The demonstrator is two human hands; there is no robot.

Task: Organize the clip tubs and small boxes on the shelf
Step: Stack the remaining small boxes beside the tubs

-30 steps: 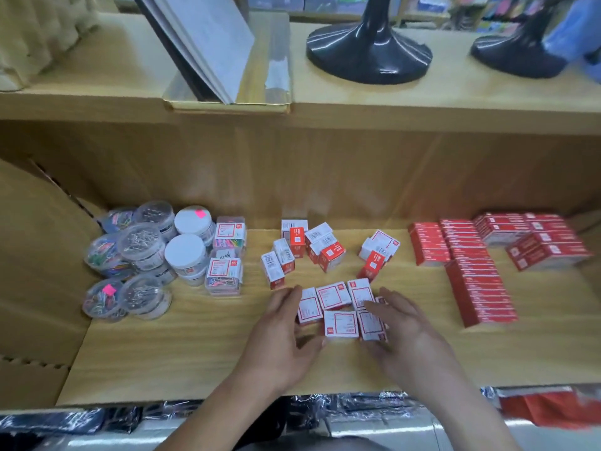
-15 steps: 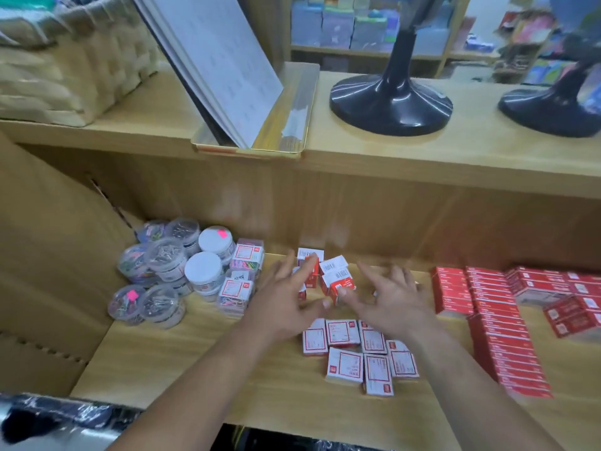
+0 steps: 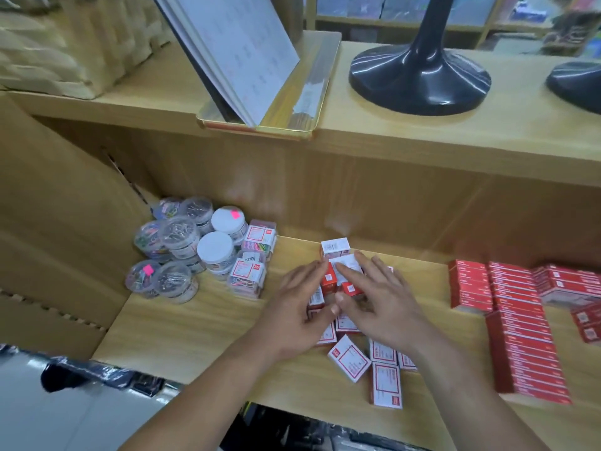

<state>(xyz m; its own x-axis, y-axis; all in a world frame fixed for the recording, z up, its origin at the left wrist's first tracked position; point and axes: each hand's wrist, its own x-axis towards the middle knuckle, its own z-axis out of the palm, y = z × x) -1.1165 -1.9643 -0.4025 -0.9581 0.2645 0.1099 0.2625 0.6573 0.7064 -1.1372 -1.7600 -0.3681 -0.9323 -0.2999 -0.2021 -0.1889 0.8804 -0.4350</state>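
My left grip (image 3: 300, 307) and right grip (image 3: 382, 304) lie side by side over the heap of small boxes (image 3: 335, 248) in the middle of the shelf (image 3: 195, 327). Both are open, fingers spread and nearly straight, pressing on the red-and-white cartons and clasping none. More of these boxes lie flat just in front of my wrists. The clip tubs (image 3: 216, 250) stand bunched at the shelf's left end, apart from my hands, and rows of red packs (image 3: 520, 336) fill the right.
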